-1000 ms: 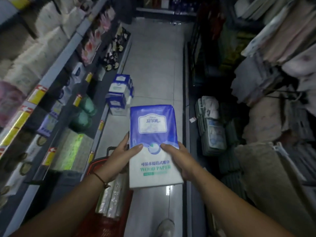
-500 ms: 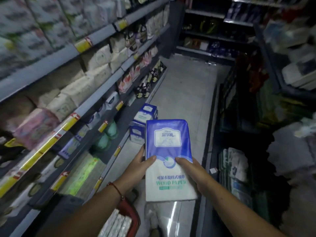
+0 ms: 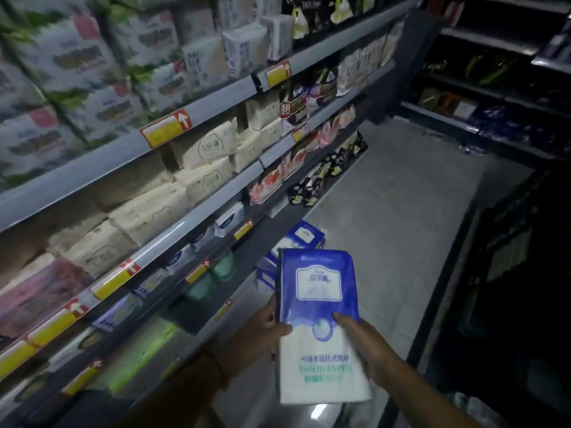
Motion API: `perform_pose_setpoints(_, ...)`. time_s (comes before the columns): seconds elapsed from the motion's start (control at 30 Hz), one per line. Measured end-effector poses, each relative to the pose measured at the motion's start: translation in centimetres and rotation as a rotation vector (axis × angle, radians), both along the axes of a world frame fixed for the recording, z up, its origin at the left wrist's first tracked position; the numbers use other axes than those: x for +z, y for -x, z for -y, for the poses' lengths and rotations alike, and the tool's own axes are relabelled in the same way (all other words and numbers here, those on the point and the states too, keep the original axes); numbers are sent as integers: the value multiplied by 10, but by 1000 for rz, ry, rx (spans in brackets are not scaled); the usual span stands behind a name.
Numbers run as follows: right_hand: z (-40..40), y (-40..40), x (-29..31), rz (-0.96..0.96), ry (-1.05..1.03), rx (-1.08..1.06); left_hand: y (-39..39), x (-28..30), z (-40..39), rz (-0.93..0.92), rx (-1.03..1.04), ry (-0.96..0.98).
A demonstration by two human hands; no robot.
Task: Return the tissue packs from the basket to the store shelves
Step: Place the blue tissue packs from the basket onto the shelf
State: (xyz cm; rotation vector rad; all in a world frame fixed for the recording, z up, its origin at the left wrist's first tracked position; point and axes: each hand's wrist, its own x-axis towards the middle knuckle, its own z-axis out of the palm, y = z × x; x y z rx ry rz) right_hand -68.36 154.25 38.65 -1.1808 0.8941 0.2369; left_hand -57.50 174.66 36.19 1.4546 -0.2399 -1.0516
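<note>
Both hands clamped on one tissue pack [image 3: 318,322], held upright over the aisle floor [image 3: 401,230].
Left hand [image 3: 262,332] grips the pack's left edge, thumb on the front; right hand [image 3: 367,350] grips the right edge, thumb on the front. Just beyond the pack, blue-white boxes [image 3: 296,245] sit on the floor. Left of the hands, shelves [image 3: 191,109] with yellow price tags [image 3: 165,129] hold cream tissue packs [image 3: 204,149]. Basket can't be made out.
</note>
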Motion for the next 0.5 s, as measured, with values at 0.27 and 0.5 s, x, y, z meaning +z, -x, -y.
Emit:
perform_pose_setpoints(0.27, 126, -152, -27, -36, 25, 347, -74, -21, 109, 61, 345, -84)
perform_pose_setpoints(0.5, 180, -254, -80, -156, 140, 656, -102, -79, 162, -80, 700, 1)
